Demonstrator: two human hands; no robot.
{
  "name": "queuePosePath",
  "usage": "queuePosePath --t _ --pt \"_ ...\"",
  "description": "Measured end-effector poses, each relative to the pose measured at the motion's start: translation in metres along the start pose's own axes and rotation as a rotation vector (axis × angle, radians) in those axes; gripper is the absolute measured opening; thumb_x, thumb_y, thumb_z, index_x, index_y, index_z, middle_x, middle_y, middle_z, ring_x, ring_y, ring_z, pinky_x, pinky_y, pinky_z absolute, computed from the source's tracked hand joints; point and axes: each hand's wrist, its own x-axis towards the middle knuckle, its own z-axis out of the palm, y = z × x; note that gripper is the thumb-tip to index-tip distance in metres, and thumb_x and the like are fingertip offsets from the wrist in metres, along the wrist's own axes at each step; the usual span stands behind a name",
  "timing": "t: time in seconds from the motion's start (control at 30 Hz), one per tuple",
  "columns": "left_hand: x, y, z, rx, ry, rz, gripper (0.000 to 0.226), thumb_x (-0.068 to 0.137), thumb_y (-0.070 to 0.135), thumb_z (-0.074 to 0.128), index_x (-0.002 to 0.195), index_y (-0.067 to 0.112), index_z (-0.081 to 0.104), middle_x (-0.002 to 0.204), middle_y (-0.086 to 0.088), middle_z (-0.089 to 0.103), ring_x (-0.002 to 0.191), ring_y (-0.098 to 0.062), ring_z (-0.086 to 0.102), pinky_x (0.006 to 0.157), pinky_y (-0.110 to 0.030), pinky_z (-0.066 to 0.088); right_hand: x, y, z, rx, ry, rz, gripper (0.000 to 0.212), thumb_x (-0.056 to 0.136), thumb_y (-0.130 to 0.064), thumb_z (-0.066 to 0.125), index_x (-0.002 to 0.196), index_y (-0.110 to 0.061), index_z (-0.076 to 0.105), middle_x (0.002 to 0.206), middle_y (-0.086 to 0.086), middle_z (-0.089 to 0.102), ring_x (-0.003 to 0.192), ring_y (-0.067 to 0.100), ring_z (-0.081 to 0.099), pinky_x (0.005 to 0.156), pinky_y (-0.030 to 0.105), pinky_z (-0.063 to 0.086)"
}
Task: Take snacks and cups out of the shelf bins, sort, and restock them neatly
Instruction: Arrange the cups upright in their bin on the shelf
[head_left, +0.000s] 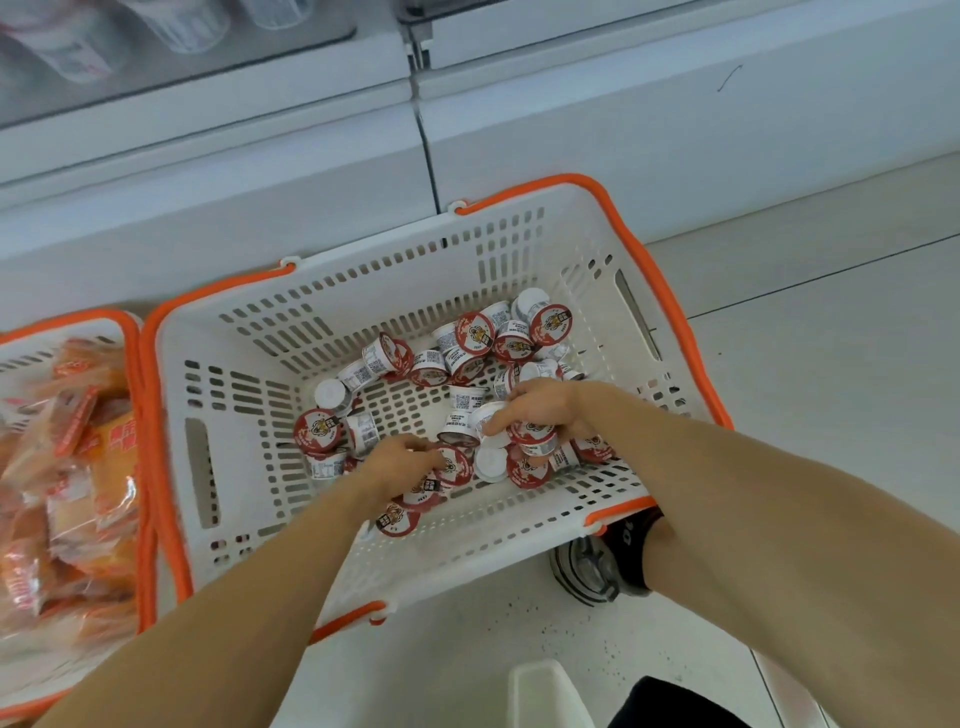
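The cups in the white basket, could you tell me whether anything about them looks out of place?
Yes. The cups lie jumbled in the basket, tipped on their sides and upside down, none stacked. Both hands, left and right, are gathering them.

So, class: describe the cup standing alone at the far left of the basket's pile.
Find the big white basket with orange handles. On its floor, left of the left hand, one cup faces up. Its red lid shows fully, unlike the tipped cups nearby.

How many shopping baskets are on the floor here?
2: the white basket holding small cups at centre, and a second basket of orange snack packs at the left edge, partly cut off.
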Motion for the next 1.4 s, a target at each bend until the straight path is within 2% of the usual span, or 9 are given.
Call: queuePosePath --t 0.13,0.23,0.4,0.63,0.73,0.83,0.97,1.2,1.4 --pt "-0.044 0.007 -0.029 -0.367 -0.185 -0.042 0.023 0.103 0.011 0.047 0.120 0.012 0.062 0.104 -0.018 0.074 0.085 -0.031 0.070 0.080 -0.043 0.058 -0.010 -0.032 0.013 -0.041 0.005 -0.129 0.047 0.076 -0.026 0.086 0.113 -0.018 0.057 0.120 0.006 0.065 0.110 0.029 0.066 0.073 0.038 0.054" --pt "-0.080 0.008 -0.055 -0.414 -0.125 0.004 0.026 0.102 0.011 0.043 0.123 0.005 0.058 0.104 -0.027 0.072 0.076 -0.034 0.068 0.068 -0.044 0.059 -0.019 -0.062 0.030 0.015 -0.054 -0.244 0.040 0.075 -0.013 0.087 0.097 -0.013 0.054 0.103 0.010 0.068 0.088 0.027 0.071 0.064 0.036 0.053" --pt "-0.151 0.021 -0.113 -0.391 0.069 0.197 0.022 0.104 0.019 0.046 0.120 0.008 0.057 0.082 -0.015 0.075 0.057 -0.021 0.069 0.049 -0.029 0.056 -0.050 -0.134 0.069 -0.053 0.032 -0.577 0.039 0.066 -0.033 0.094 0.085 -0.016 0.064 0.095 -0.001 0.072 0.092 0.021 0.067 0.079 0.039 0.052" --pt "-0.254 0.060 -0.200 -0.355 0.313 0.488 0.011 0.094 0.015 0.064 0.103 0.013 0.069 0.107 -0.015 0.074 0.093 -0.034 0.069 0.072 -0.038 0.059 -0.157 -0.242 0.116 -0.085 0.044 -0.980 0.025 0.079 -0.011 0.083 0.092 -0.004 0.062 0.094 0.016 0.072 0.082 0.021 0.067 0.073 0.034 0.051" --pt "-0.283 0.074 -0.225 -0.417 0.365 0.645 0.012 0.092 0.017 0.067 0.100 0.021 0.074 0.099 0.000 0.077 0.090 -0.017 0.073 0.075 -0.029 0.057 -0.203 -0.281 0.122 -0.099 0.171 -1.108 0.028 0.078 -0.009 0.083 0.093 0.000 0.061 0.085 0.012 0.072 0.070 0.024 0.069 0.056 0.034 0.057" --pt "-0.292 0.080 -0.246 -0.548 0.351 0.733 0.016 0.086 0.026 0.075 0.101 0.021 0.076 0.100 -0.005 0.077 0.076 -0.026 0.071 0.075 -0.037 0.056 -0.228 -0.323 0.126 -0.120 0.319 -1.205 0.028 0.078 -0.016 0.084 0.090 -0.005 0.062 0.079 0.014 0.075 0.069 0.029 0.074 0.058 0.035 0.058" --pt "-0.286 0.086 -0.269 -0.634 0.426 0.767 0.031 0.070 0.045 0.078 0.095 0.027 0.078 0.098 -0.004 0.076 0.091 -0.032 0.071 0.090 -0.053 0.056 -0.211 -0.409 0.133 -0.179 0.524 -1.187 0.032 0.074 -0.024 0.089 0.087 -0.011 0.063 0.082 0.010 0.074 0.064 0.019 0.071 0.051 0.023 0.053" --pt "-0.271 0.080 -0.293 -0.798 0.167 0.681 0.019 0.088 0.020 0.073 0.105 0.013 0.073 0.088 -0.012 0.077 0.061 -0.027 0.071 0.057 -0.037 0.059 -0.120 -0.544 0.140 -0.200 0.623 -1.020 0.030 0.076 -0.022 0.088 0.089 -0.018 0.061 0.089 0.000 0.065 0.071 0.013 0.065 0.045 0.018 0.050" --pt "-0.252 0.076 -0.316 -0.815 0.158 0.689 0.017 0.088 0.023 0.074 0.105 0.018 0.071 0.091 -0.007 0.077 0.070 -0.025 0.074 0.064 -0.039 0.061 -0.095 -0.577 0.137 -0.493 0.715 -0.810 0.033 0.086 -0.042 0.075 0.112 -0.023 0.068 0.110 -0.002 0.066 0.099 0.018 0.065 0.090 0.031 0.054"
